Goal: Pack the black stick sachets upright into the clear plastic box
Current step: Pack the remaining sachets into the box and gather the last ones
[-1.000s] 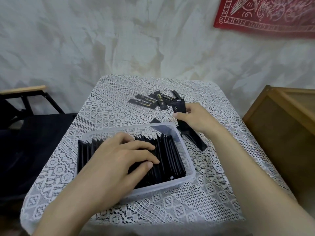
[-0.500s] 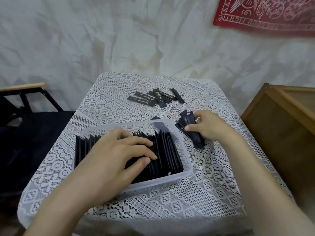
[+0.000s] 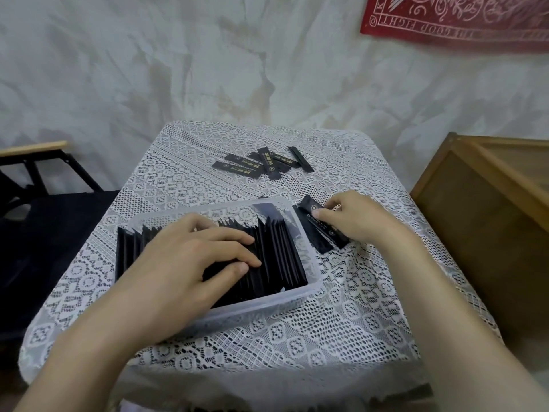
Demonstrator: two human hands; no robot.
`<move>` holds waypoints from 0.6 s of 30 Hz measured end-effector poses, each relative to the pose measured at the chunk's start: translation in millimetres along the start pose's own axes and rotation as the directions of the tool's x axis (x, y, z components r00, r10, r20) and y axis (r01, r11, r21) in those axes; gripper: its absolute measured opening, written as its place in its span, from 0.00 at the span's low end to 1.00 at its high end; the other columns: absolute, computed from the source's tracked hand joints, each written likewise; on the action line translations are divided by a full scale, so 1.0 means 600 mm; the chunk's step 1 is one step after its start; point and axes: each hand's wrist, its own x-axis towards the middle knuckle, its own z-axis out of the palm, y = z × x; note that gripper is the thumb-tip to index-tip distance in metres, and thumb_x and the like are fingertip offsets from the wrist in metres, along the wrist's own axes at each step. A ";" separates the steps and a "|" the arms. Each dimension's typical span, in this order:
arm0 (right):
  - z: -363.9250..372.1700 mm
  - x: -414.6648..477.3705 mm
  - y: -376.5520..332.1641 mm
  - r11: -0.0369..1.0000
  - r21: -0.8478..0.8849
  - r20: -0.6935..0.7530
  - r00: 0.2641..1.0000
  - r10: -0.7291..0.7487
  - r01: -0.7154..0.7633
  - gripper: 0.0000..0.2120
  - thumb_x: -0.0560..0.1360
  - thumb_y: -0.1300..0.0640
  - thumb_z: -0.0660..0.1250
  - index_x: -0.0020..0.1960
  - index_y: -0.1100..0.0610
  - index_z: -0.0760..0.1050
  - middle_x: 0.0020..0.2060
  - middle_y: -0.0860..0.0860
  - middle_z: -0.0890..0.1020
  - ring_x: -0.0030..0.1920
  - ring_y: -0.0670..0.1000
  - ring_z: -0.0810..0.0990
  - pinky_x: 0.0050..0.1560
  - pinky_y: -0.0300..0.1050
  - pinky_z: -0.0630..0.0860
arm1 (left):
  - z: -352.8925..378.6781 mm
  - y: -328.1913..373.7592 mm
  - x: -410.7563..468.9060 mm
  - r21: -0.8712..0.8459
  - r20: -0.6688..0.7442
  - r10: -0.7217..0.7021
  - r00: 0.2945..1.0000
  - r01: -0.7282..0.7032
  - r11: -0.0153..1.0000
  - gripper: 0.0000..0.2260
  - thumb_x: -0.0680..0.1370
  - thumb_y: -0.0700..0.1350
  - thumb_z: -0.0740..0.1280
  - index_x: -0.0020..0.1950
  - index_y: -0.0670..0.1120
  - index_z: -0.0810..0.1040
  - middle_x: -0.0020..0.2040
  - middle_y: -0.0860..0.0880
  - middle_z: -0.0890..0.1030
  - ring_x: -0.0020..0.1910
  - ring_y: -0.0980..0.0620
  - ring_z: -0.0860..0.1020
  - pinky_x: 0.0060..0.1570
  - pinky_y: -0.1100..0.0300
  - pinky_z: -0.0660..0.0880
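fingers (image 3: 231, 237) of left hand (image 3: 184, 269) cover boxed sachets (image 3: 282, 254); right hand (image 3: 353, 218) grips loose sachets (image 3: 320, 238).

Two bare forearms (image 3: 439, 316); left hand (image 3: 184, 263), right hand (image 3: 356, 218); short, plain fingernails (image 3: 241, 267)

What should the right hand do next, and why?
Probably lift the loose sachets that the right hand pinches beside the clear box and stand them in its right-end gap; the left hand presses on the packed row, leaving room there.
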 end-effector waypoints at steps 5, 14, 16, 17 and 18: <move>0.010 0.002 -0.003 0.999 -0.019 0.011 1.000 0.027 -0.026 0.20 0.76 0.41 0.72 0.61 0.53 0.75 0.53 0.51 0.80 0.52 0.55 0.76 0.50 0.47 0.69 | 0.000 0.000 0.000 0.001 -0.003 0.007 1.000 -0.007 1.000 0.16 0.77 0.68 0.51 0.56 0.74 0.76 0.64 0.79 0.68 0.61 0.66 0.64 0.55 0.62 0.66; 0.013 0.007 0.001 0.994 0.106 -0.011 1.000 0.013 -0.012 0.18 0.80 0.41 0.67 0.51 0.57 0.77 0.43 0.51 0.80 0.48 0.55 0.78 0.48 0.48 0.72 | 0.001 -0.002 0.000 -0.003 0.003 0.007 1.000 -0.007 1.000 0.16 0.77 0.69 0.51 0.57 0.75 0.76 0.64 0.79 0.68 0.61 0.65 0.65 0.55 0.60 0.67; 0.013 0.005 -0.001 0.997 0.071 -0.042 0.999 0.023 -0.020 0.16 0.81 0.42 0.66 0.51 0.56 0.79 0.44 0.51 0.79 0.48 0.55 0.77 0.47 0.46 0.70 | 0.001 -0.002 0.000 -0.006 0.005 0.004 1.000 -0.004 1.000 0.16 0.77 0.69 0.51 0.57 0.75 0.76 0.64 0.79 0.68 0.61 0.64 0.65 0.55 0.59 0.68; 0.013 0.005 -0.002 0.998 0.057 -0.049 0.998 0.035 -0.032 0.14 0.80 0.44 0.67 0.53 0.55 0.80 0.46 0.51 0.79 0.49 0.54 0.77 0.49 0.46 0.69 | 0.001 -0.002 0.000 -0.008 0.005 0.003 1.000 -0.003 1.000 0.16 0.77 0.69 0.51 0.57 0.75 0.76 0.64 0.79 0.68 0.61 0.64 0.65 0.55 0.59 0.68; 0.011 0.005 -0.003 0.998 0.050 -0.048 0.998 0.043 -0.040 0.13 0.79 0.45 0.69 0.55 0.54 0.81 0.48 0.51 0.80 0.50 0.54 0.77 0.51 0.45 0.70 | 0.001 -0.002 0.000 -0.010 0.005 0.005 1.000 -0.005 1.000 0.16 0.77 0.69 0.51 0.57 0.75 0.76 0.64 0.79 0.68 0.61 0.64 0.65 0.55 0.59 0.68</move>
